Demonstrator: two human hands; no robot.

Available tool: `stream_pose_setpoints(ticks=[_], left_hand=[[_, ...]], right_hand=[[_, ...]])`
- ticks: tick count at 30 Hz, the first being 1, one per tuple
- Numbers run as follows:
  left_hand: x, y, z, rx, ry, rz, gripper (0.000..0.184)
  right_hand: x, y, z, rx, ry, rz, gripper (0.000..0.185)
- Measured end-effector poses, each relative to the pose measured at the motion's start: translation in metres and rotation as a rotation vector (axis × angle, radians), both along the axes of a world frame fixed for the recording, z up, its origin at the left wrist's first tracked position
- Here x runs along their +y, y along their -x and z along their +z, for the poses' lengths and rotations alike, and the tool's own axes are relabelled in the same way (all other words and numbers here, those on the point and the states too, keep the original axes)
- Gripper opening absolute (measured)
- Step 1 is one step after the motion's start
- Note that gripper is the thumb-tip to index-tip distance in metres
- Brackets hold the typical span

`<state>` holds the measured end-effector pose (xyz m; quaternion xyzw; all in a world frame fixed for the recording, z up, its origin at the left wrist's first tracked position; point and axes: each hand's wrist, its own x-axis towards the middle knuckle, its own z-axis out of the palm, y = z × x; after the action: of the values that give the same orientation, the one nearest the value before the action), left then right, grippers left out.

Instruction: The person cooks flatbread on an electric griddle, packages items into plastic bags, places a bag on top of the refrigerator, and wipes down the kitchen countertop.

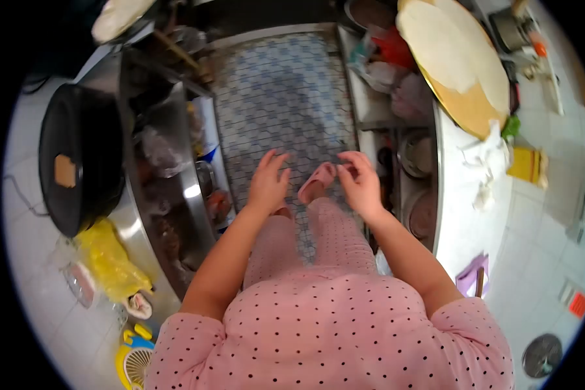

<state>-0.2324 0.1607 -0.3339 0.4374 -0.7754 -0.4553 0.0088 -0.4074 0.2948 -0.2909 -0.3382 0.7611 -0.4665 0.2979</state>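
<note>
Left hand (266,182) half open, thumb apart, empty, over floor (276,84). Right hand (361,185) narrower, fingers bent, not closed, empty; slipper (317,182) just beside. Board (465,117) with pale sheet (458,49) overhangs right counter's left edge. Black pot (97,156) on left counter.

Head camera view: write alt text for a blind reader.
The wearer's left hand and right hand, both apparently empty, hover over a tiled floor between kitchen shelves. Pink dotted clothes fill the foreground; a black vessel at left, a pale sheet on a round board at right.
</note>
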Motion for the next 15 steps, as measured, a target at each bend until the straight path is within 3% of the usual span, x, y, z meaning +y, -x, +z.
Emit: stream_pose_setpoints(ticks=[4, 9, 15], left_hand=[[0.032, -0.001, -0.028, 0.044, 0.021, -0.049, 0.037], [0.071, 0.011, -0.053, 0.152, -0.151, 0.056, 0.021], [0.116, 0.02, -0.094, 0.189, -0.263, 0.178, 0.013]], right_hand=[[0.025, -0.008, -0.027, -0.093, -0.039, -0.102, 0.021], [0.065, -0.002, -0.091, -0.147, -0.267, -0.177, 0.022], [0.075, 0.008, -0.156, -0.172, -0.295, -0.149, 0.025]])
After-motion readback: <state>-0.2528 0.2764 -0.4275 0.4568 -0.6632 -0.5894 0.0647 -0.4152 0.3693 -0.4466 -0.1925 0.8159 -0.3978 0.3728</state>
